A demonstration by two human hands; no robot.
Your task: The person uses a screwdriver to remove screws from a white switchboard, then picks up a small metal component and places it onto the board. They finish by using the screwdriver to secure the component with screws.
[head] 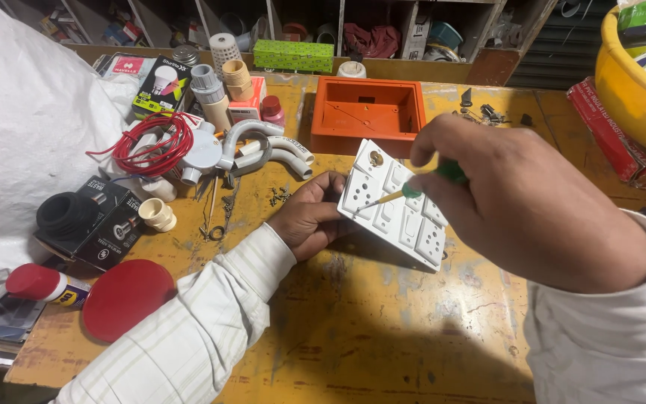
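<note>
**A:** What lay nearest on the surface?

**B:** Bare, scuffed yellow wood. At the near left edge were a red disc and a red-capped can on its side, just beside each other.

**A:** And the hands?

**B:** The right hand was closest, its grip pressed together around a green-handled screwdriver. The tip touched the face of a white switch plate.

**A:** Where was that plate?

**B:** Mid-surface, tilted, its far edge raised. The left hand held it at its left edge, fingers curled under and pinching it. A brass fitting sat at the plate's top corner.

**A:** What was around them?

**B:** Left of the left hand, small screws lay scattered, and further left a black box carried a black ring, with a cream fitting just beside it. Behind those were a coil of red wire and white pipe bends, touching one another.

**A:** Further back?

**B:** An orange box, open side up, stood just behind the plate. Left of it were grey and cream pipe fittings and a bulb carton. A green box sat at the far edge, shelves behind it. A white sack filled the left side and a yellow tub the far right.
</note>
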